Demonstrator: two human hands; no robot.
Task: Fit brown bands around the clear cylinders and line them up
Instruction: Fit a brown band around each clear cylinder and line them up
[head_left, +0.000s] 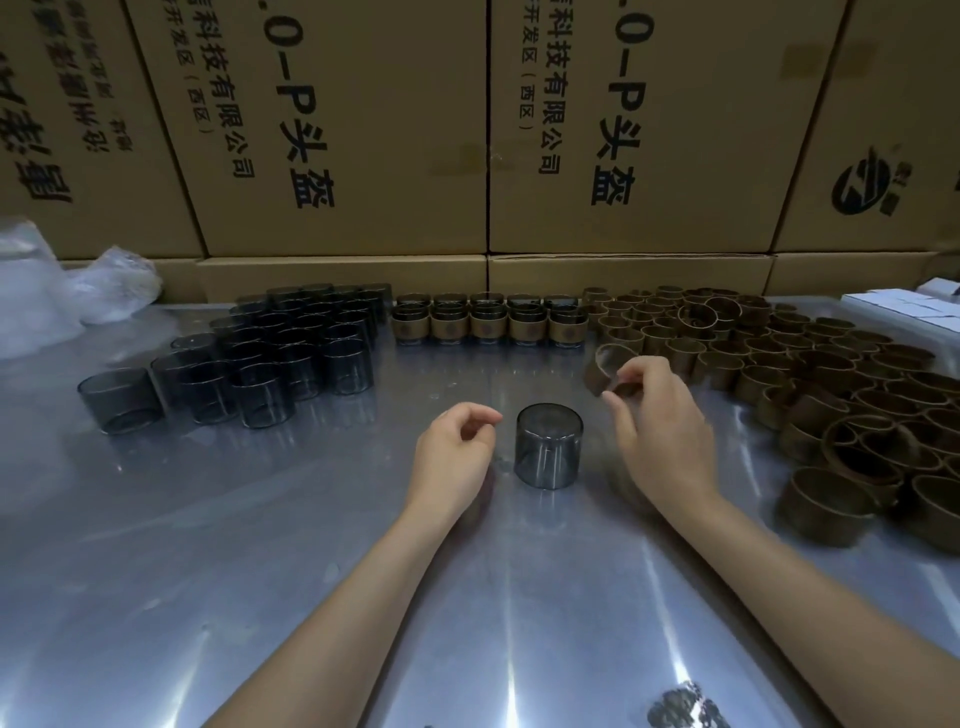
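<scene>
Right hand (662, 415) pinched one brown band (605, 370) beyond the smoked cylinder (548, 446) mid-counter, left hand (453, 451) loosely curled, empty beside it; tilted band could jam or tip it.

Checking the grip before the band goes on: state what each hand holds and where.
The right hand pinches a brown band at its near rim. The left hand holds nothing, beside the cylinder.
</scene>
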